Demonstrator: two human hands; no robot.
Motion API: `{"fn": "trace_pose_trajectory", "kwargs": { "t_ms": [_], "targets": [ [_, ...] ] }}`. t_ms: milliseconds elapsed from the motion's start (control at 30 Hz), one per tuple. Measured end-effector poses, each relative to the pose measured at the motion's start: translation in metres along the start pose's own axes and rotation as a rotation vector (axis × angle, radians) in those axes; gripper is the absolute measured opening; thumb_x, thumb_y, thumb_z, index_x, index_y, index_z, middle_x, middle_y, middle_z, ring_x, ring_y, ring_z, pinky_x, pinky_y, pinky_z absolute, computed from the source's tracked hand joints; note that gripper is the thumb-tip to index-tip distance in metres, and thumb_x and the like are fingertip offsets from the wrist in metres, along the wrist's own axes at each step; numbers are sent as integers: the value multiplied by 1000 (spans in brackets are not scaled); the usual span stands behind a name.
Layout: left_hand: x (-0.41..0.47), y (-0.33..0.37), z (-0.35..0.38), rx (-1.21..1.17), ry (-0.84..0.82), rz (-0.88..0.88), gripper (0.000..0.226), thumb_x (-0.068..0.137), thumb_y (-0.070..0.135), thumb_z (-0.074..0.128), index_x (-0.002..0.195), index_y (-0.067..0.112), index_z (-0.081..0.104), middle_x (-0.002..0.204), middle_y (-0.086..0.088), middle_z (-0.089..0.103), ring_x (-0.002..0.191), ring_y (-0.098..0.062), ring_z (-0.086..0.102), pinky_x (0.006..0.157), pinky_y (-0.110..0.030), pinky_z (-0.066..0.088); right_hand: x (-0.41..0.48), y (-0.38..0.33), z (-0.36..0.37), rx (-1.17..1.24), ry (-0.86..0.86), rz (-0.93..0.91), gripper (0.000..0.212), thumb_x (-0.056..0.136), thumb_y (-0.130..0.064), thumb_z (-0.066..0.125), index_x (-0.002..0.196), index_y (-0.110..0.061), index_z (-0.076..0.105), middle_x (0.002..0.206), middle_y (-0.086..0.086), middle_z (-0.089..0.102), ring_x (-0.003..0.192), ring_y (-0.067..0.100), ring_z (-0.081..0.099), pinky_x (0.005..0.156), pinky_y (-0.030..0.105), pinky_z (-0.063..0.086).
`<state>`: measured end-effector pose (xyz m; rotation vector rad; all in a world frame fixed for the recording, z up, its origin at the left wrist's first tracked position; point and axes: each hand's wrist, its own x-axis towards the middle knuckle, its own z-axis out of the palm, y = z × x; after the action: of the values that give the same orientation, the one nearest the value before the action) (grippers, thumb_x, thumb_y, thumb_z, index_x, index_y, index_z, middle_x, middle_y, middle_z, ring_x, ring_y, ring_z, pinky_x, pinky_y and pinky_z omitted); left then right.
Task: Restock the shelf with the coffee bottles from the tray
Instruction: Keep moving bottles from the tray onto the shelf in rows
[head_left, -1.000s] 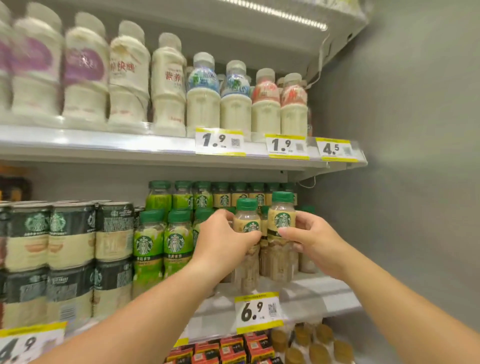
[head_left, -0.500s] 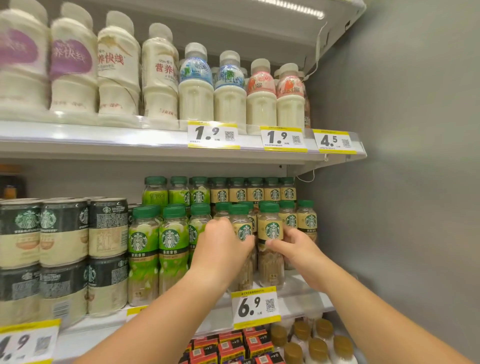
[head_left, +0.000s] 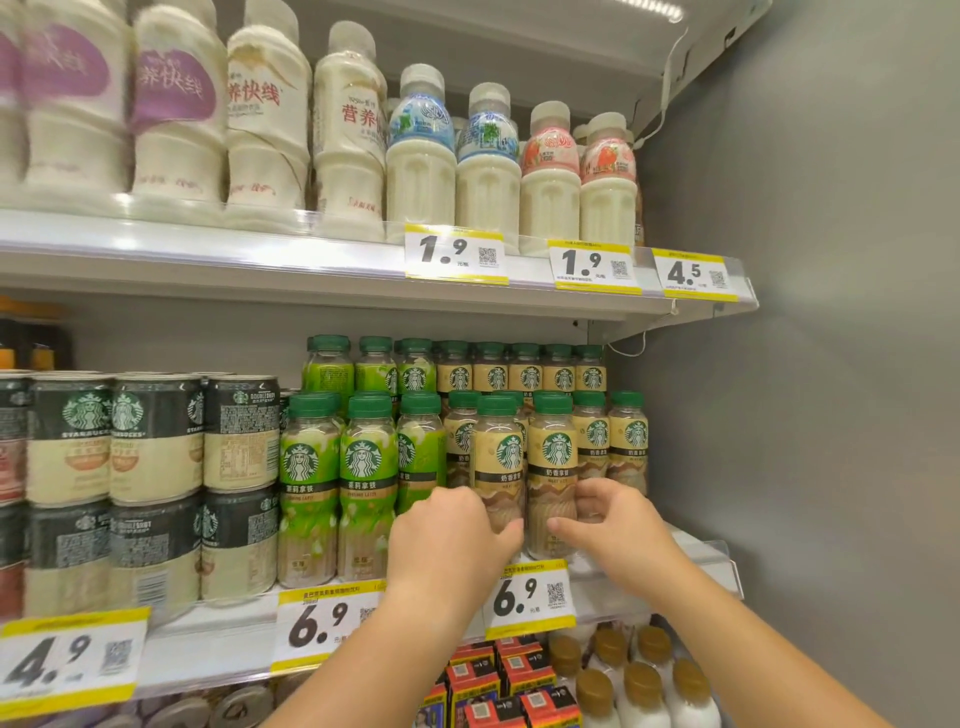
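Note:
Two tan-label coffee bottles with green caps stand at the front of the middle shelf (head_left: 691, 558). My left hand (head_left: 452, 535) grips the lower body of the left coffee bottle (head_left: 501, 457). My right hand (head_left: 613, 525) grips the lower body of the right coffee bottle (head_left: 553, 457). More tan-label bottles (head_left: 592, 431) stand in rows behind and to the right, with a second tier (head_left: 524, 371) stacked above at the back. The tray is out of view.
Green-label latte bottles (head_left: 366, 467) stand just left of my left hand, stacked coffee cans (head_left: 156, 436) further left. The upper shelf (head_left: 311, 270) carries white milk drink bottles (head_left: 421, 171). A grey wall (head_left: 831, 364) bounds the right. Price tag 6.9 (head_left: 530, 597) hangs below the bottles.
Both hands slid from the bottles' necks to their lower halves as the two bottles came down onto the front of the shelf. The view moved closer.

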<state>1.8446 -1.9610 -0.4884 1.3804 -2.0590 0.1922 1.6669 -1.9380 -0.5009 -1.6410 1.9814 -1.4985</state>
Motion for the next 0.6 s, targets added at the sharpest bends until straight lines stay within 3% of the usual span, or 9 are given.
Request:
{"fn": "trace_pose_trajectory", "kwargs": {
  "t_ms": [100,167,267,367,600],
  "targets": [
    [1,2,4,-2,-8,18,51,90,60,48,63,17,41,62,4,42,65,-22,52,57,-28,43,3,-3,8,8,-22,2,70,77,-30,81,137,-9,52,131,5,62,113,15,59,97,32,49],
    [3,1,6,-18,-12,26,46,93,54,47,68,16,45,63,3,43,69,-23,57,59,-29,46,6,-5,14,-22,-16,-1,69,76,-34,81,135,-10,55,127,4,64,113,16,59,96,32,49],
    [5,-4,11,-30,-23,27,40,96,49,45,74,15,48,66,3,45,76,-24,63,63,-30,48,7,-9,20,-43,2,-5,56,76,-35,81,125,-14,64,105,-7,69,98,9,63,90,30,51],
    [7,-9,13,-20,-15,16,41,98,50,43,77,15,48,71,1,45,81,-25,64,63,-30,46,7,-12,23,-30,-33,-21,33,81,-28,77,113,-19,70,79,-25,59,78,-10,56,79,23,52],
    [5,-13,10,-33,-10,19,39,100,49,41,82,15,46,80,-4,51,86,-27,64,63,-31,42,7,-11,26,-39,-68,-48,28,85,-29,73,113,-25,70,82,-28,63,85,-13,58,74,14,48]
  ]
}}
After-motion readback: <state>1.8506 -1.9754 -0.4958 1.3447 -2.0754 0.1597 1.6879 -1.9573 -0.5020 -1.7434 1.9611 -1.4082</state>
